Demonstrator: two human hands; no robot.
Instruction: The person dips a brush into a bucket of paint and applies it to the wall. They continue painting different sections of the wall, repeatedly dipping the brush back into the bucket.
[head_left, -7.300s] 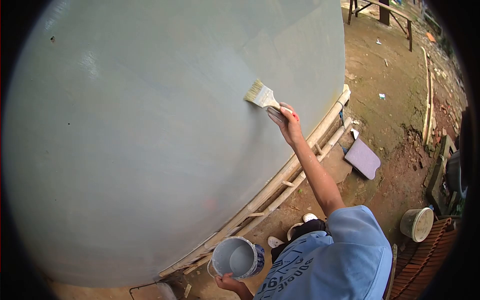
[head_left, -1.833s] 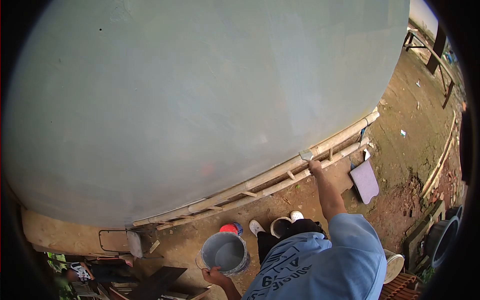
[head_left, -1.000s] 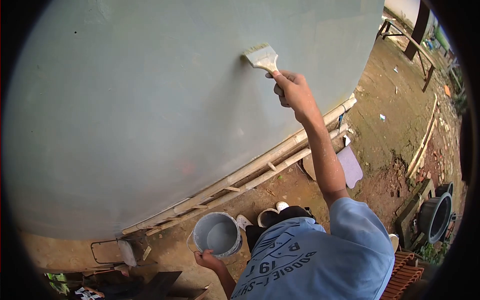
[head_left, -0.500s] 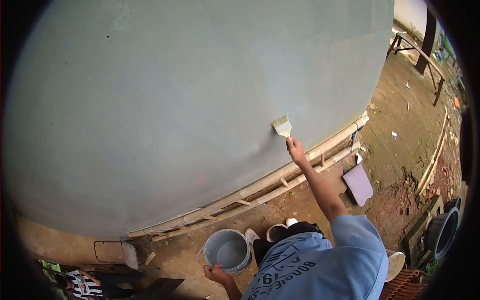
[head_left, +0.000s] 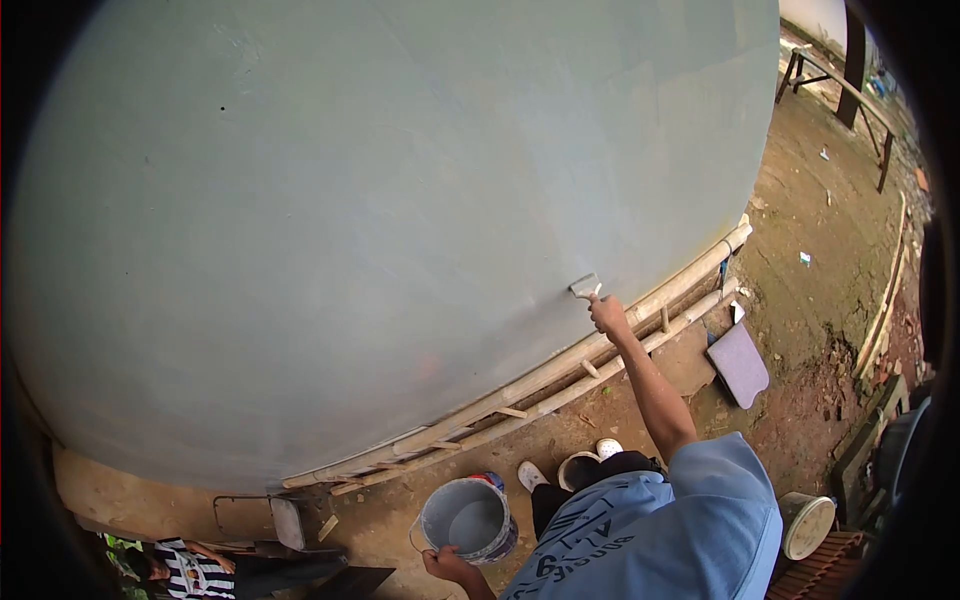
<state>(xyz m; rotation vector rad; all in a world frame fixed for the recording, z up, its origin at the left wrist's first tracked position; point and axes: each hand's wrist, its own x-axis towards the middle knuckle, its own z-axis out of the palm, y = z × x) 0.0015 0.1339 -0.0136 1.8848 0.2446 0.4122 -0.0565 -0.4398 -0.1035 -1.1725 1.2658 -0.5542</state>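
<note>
My right hand [head_left: 608,316] grips the handle of a wide, flat paintbrush [head_left: 587,286]. Its bristle end is against the large grey wall [head_left: 380,220], close above the bamboo ladder. At the bottom, my left hand [head_left: 446,563] is closed at the near rim of a bucket [head_left: 465,519] with grey paint inside. Whether those fingers hold the rim or the thin wire handle is hard to make out.
A bamboo ladder [head_left: 560,366] lies along the wall's lower edge. On the ground are a purple board [head_left: 738,368], a pale lidded pail [head_left: 807,527] and a folding chair [head_left: 287,522]. A person in a striped shirt [head_left: 198,573] is at lower left. A bench [head_left: 845,88] stands upper right.
My right hand has moved the brush lower on the wall, and its bristles are now turned more flatly against the surface. The camera view has shifted slightly; my left hand stays at the bucket.
</note>
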